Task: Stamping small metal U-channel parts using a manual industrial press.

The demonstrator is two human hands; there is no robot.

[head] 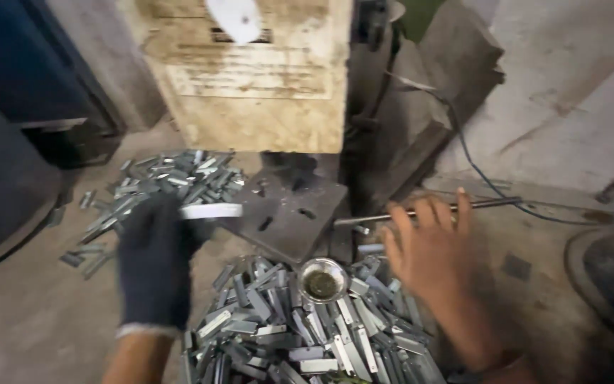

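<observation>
My left hand (156, 263) wears a dark knit glove and grips a flat, light metal strip (211, 210) that points right toward the dark steel press table (286, 220). My bare right hand (431, 249) hovers with fingers spread over the near pile of small metal strips (307, 334), next to a thin steel rod (428, 210). It holds nothing. A small round metal bowl (321, 281) with dark liquid sits on top of that pile, between my two hands.
A second pile of metal strips (158, 185) lies on the floor at left behind the glove. A worn beige machine housing (250, 71) stands above the press table. A blue cable (477, 171) runs along the right. A dark round object (612, 277) is at far right.
</observation>
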